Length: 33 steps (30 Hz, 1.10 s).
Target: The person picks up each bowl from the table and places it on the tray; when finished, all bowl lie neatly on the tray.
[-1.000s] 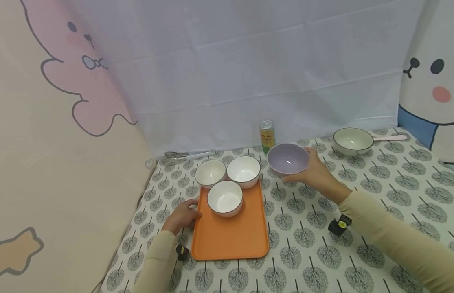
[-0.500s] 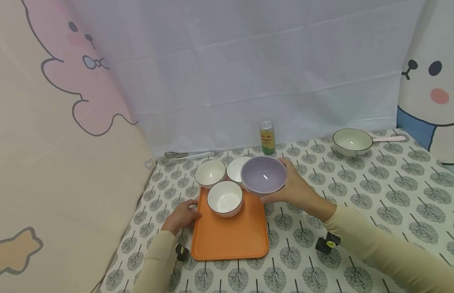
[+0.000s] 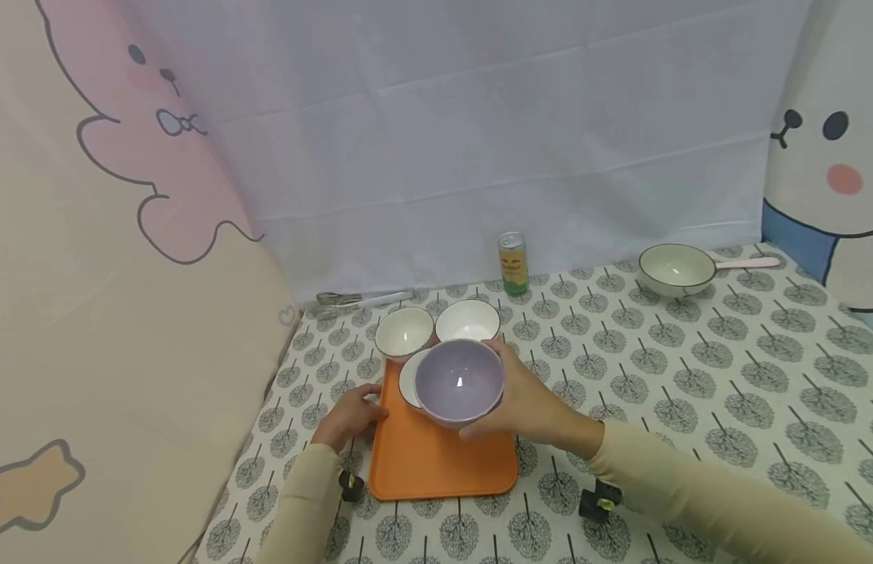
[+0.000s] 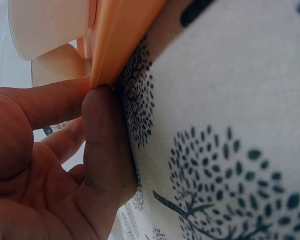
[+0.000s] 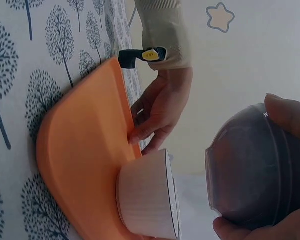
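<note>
My right hand (image 3: 524,403) grips a purple bowl (image 3: 460,380) by its side, holding it in the air above the orange tray (image 3: 443,470). In the right wrist view the bowl (image 5: 255,170) is apart from the tray, with fingertips at its rim and near its base. Partly hidden behind it in the head view is a white bowl (image 3: 409,380) that stands on the tray. Two more white bowls, one on the left (image 3: 404,333) and one on the right (image 3: 467,319), sit at the tray's far end. With thumb and finger, my left hand (image 3: 348,419) pinches the tray's left rim (image 4: 107,60).
A drink can (image 3: 514,264) stands at the back of the patterned tablecloth (image 3: 661,360). Behind the bowls at the left lie a whisk and other utensils (image 3: 366,301). At the far right rests a pale pan (image 3: 678,270) with a pink handle.
My right hand has carried the purple bowl leftward and nearer, from beside the can to over the tray. The left hand has stayed at the tray's rim.
</note>
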Motion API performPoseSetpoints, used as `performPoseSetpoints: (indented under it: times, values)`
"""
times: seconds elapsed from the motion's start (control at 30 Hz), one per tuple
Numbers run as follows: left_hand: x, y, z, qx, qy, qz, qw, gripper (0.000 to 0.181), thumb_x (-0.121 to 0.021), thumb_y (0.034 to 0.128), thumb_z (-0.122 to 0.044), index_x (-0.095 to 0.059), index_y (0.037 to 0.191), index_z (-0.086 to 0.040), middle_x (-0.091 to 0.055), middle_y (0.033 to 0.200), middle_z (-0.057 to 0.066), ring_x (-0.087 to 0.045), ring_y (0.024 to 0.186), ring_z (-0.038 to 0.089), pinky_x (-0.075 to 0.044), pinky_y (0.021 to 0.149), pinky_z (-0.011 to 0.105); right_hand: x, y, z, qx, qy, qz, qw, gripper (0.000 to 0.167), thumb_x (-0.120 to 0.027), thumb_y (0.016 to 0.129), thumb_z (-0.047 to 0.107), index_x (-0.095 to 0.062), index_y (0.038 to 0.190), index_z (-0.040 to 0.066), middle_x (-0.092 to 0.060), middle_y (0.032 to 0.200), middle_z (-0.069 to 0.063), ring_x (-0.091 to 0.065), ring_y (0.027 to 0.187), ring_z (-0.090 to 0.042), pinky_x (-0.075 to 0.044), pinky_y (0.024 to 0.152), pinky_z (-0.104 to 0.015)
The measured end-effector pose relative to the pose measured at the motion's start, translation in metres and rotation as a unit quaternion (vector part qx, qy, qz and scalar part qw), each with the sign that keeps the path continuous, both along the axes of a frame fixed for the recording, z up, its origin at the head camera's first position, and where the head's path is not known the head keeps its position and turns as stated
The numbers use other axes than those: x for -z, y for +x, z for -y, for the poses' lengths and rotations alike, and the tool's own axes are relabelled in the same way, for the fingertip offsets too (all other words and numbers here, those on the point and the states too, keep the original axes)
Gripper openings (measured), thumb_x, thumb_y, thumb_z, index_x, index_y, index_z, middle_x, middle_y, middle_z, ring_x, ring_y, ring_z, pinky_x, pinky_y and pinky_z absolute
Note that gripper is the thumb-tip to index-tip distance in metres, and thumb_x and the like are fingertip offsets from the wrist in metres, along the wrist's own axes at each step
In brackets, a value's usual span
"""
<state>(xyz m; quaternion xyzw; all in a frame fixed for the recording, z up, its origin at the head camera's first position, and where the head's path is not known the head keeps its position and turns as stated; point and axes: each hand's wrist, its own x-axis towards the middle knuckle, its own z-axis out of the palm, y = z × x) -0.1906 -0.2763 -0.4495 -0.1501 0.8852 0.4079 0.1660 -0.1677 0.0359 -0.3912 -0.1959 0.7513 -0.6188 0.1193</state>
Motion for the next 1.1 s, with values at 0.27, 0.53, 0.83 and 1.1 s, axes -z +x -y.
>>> performPoseSetpoints:
  times: [0.27, 0.53, 0.83, 1.1]
  values:
    - [-0.001, -0.001, 0.000, 0.002, 0.008, -0.006, 1.0000, 0.055, -0.067, 0.0902, -0.005, -0.052, 0.143, 0.000, -0.070, 0.093, 0.010, -0.069, 0.078, 0.020, -0.057, 0.076, 0.038, 0.006, 0.017, 0.022, -0.038, -0.017, -0.010, 0.9991, 0.123, -0.100, 0.051, 0.017, -0.029, 0.151, 0.003, -0.050, 0.138, -0.010, -0.053, 0.119, -0.028, -0.044, 0.100, -0.048]
    - [-0.004, 0.001, -0.004, 0.007, -0.033, -0.011, 0.9994, 0.052, -0.063, 0.0909, -0.009, -0.055, 0.142, -0.004, -0.071, 0.094, 0.009, -0.066, 0.084, 0.021, -0.053, 0.088, 0.043, 0.019, 0.032, 0.039, -0.073, -0.018, -0.012, 0.9971, 0.125, -0.101, 0.052, 0.020, -0.028, 0.151, 0.000, -0.049, 0.137, -0.010, -0.053, 0.119, -0.025, -0.043, 0.101, -0.047]
    - [-0.003, 0.002, -0.002, 0.022, -0.032, -0.018, 0.9991, 0.061, -0.073, 0.0851, -0.015, -0.054, 0.142, -0.002, -0.072, 0.090, 0.007, -0.068, 0.083, 0.022, -0.053, 0.087, 0.046, 0.032, 0.043, 0.060, -0.124, -0.059, -0.010, 0.9904, 0.116, -0.099, 0.053, 0.017, -0.034, 0.148, 0.003, -0.051, 0.134, -0.007, -0.053, 0.118, -0.022, -0.044, 0.102, -0.039]
    - [0.001, 0.001, 0.001, 0.023, -0.031, -0.009, 0.9992, 0.063, -0.073, 0.0831, -0.015, -0.054, 0.142, -0.003, -0.072, 0.087, 0.006, -0.067, 0.082, 0.022, -0.050, 0.090, 0.047, 0.048, 0.047, 0.076, -0.123, -0.034, -0.013, 0.9917, 0.117, -0.099, 0.053, 0.016, -0.033, 0.148, 0.003, -0.049, 0.135, -0.006, -0.052, 0.121, -0.023, -0.043, 0.103, -0.039]
